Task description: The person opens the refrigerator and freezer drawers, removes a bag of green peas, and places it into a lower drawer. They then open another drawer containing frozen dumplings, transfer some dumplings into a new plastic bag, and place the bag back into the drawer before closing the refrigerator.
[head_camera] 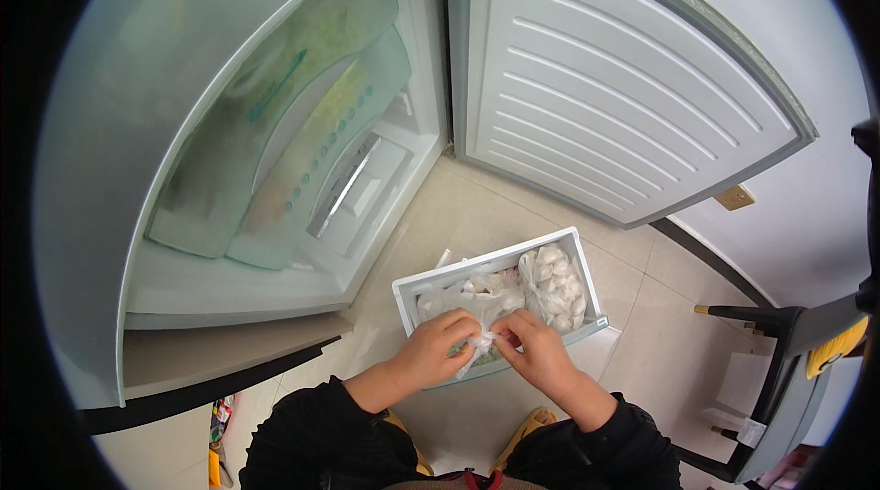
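My left hand (441, 345) and my right hand (537, 347) pinch the gathered, twisted neck of a clear plastic bag (482, 304) between them. The bag lies in the left and middle part of a white freezer drawer (489, 260) that rests on the floor before me; its contents are hard to make out. To its right in the drawer sits another clear bag of pale, rounded lumps (555, 287). Something greenish shows under my hands, partly hidden by them.
An open freezer compartment with translucent green drawer fronts (323, 125) stands at left. Its ribbed door (605, 91) hangs open above. A black-legged chair (777, 380) is at right, a wall socket (734, 198) behind. My feet in yellow slippers (526, 431) flank the drawer's near side.
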`<state>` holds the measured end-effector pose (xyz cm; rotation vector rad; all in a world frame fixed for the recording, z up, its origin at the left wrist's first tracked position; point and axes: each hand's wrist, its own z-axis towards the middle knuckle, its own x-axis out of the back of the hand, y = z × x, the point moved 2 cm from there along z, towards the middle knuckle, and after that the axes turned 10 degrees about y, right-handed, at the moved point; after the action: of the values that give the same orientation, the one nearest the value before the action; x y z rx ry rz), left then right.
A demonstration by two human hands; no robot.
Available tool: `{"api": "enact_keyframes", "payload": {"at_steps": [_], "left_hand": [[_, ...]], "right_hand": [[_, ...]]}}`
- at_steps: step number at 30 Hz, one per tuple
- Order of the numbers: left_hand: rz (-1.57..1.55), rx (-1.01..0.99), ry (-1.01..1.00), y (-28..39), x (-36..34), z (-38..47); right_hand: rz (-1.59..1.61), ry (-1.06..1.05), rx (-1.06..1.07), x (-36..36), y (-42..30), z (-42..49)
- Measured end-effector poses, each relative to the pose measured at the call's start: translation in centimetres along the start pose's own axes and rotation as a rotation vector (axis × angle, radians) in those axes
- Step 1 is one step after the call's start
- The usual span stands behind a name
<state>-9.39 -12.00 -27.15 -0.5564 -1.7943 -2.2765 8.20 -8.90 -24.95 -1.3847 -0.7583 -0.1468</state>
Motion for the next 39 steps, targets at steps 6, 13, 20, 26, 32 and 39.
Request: {"api": "enact_keyframes", "payload": {"at_steps": [6,13,20,26,32,39], "left_hand": [[-0.092,0.117,-0.118,-1.1,-1.5,-0.9],[-0.519,0.587,-0.028,-4.5,-2.4,-1.0],[-0.513,0.644,-0.032,-4.8,-2.0,-0.5],[-0.711,0.717,-0.194,-3.9,-2.6,-0.7],[-0.537,0.682,-0.337,-3.7,-1.8,-1.0],[-0.16,0.552,-0.352,-3.5,-2.9,-2.7]], "right_hand": [[-0.093,-0.049,0.03,-0.6,-0.5,-0.4],[0.028,-0.121,-0.138,-1.1,3.7,-0.4],[0.052,-0.11,-0.319,-0.5,4.0,0.1],[-0.114,-0.101,-0.05,-1.8,3.3,-0.5],[-0.177,-0.098,0.004,-3.0,2.8,-1.4],[-0.12,-0.179,-0.081,-4.3,2.5,-2.5]]}}
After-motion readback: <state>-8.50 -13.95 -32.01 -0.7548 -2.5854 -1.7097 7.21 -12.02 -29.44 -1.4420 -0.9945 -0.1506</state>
